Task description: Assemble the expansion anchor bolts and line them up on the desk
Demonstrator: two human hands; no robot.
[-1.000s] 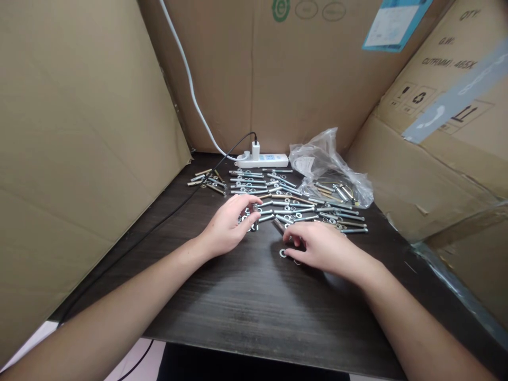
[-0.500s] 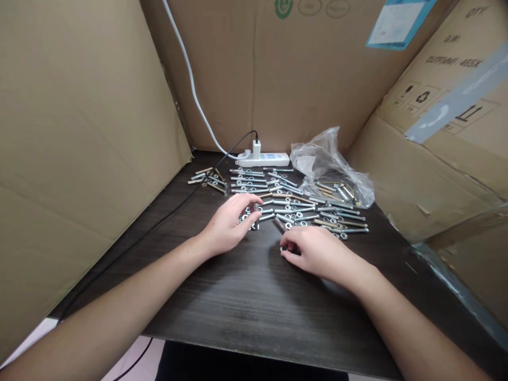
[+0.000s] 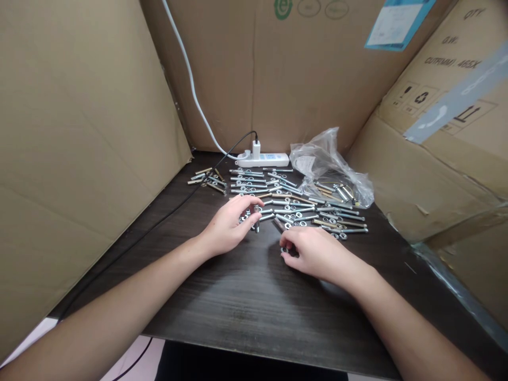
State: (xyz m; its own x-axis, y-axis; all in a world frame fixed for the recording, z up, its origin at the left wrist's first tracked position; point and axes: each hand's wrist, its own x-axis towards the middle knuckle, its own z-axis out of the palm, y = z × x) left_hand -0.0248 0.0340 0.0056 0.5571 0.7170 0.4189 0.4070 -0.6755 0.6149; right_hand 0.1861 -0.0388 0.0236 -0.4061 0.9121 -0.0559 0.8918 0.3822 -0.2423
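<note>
My left hand (image 3: 227, 225) is curled at the near left edge of the laid-out hardware, with thumb and fingers closed about a short metal bolt (image 3: 257, 228) that points downward. Much of that bolt is hidden behind the thumb. My right hand (image 3: 313, 248) rests low over the table to the right, its thumb and index finger pinching a small metal washer (image 3: 284, 250). Just beyond my right hand lies a dark bolt (image 3: 279, 224). Rows of bolts (image 3: 293, 211) with nuts and washers between them spread out behind both hands.
A small pile of bolts (image 3: 206, 180) lies at the left. Behind stand a white power strip (image 3: 270, 159) and a clear plastic bag (image 3: 329, 159) with fasteners. A black cable (image 3: 166, 216) crosses the dark table (image 3: 238, 301); cardboard walls (image 3: 222, 79) enclose three sides.
The washer in my right fingers has turned and shows its hole more plainly. The bolt at my left hand shows a little more; both hands stay nearly in place.
</note>
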